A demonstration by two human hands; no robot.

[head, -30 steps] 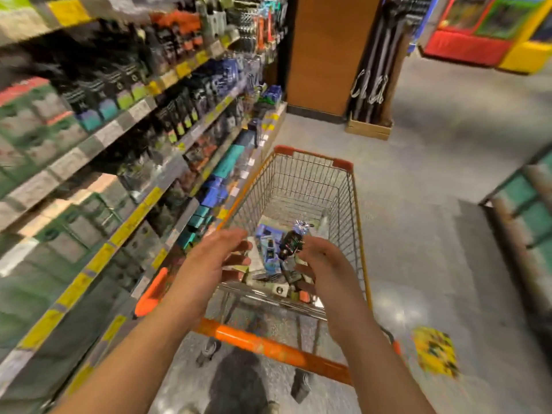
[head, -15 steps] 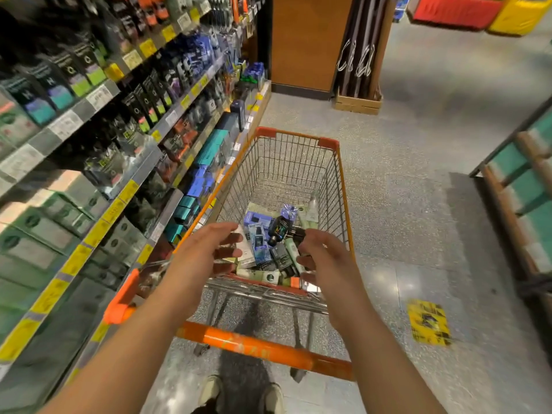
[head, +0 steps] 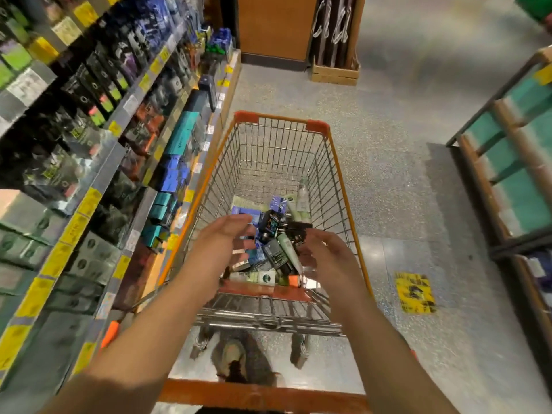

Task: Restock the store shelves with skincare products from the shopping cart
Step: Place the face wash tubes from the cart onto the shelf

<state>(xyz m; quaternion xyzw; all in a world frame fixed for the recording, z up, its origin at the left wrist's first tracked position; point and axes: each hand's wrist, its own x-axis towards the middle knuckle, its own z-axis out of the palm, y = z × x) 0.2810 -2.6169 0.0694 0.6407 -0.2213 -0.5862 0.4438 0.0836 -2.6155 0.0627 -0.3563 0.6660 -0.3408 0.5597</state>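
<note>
Both hands reached over the near end of the orange-framed shopping cart (head: 343,162), the picking step of the restock apparently under way. The left hand (head: 222,243) hung above the near-left part of the load, fingers loosely curled and holding nothing. The right hand (head: 327,258) hovered at the near-right, fingers bent toward the heap; whether it already touched a product could not be told. The hands were apart, with the pile showing between them.

The skincare products (head: 276,249) lay jumbled on the cart floor at its near end, none yet lifted. A pale green tube (head: 289,252) lay between the hands, its long axis running diagonally from the cart's middle toward its near-right corner. Beside it a dark tube (head: 276,255) lay on much the same slant. A blue box (head: 277,203) sat further in, and a clear bottle (head: 302,195) leaned against the cart's right wall, its cap pointing toward the far end.

The next move, by this reading, called for closing the fingers round one item and carrying it to the store shelves (head: 98,174), which ran along the cart's left side and were already lined with boxed goods. The far half of the cart showed bare wire.
</note>
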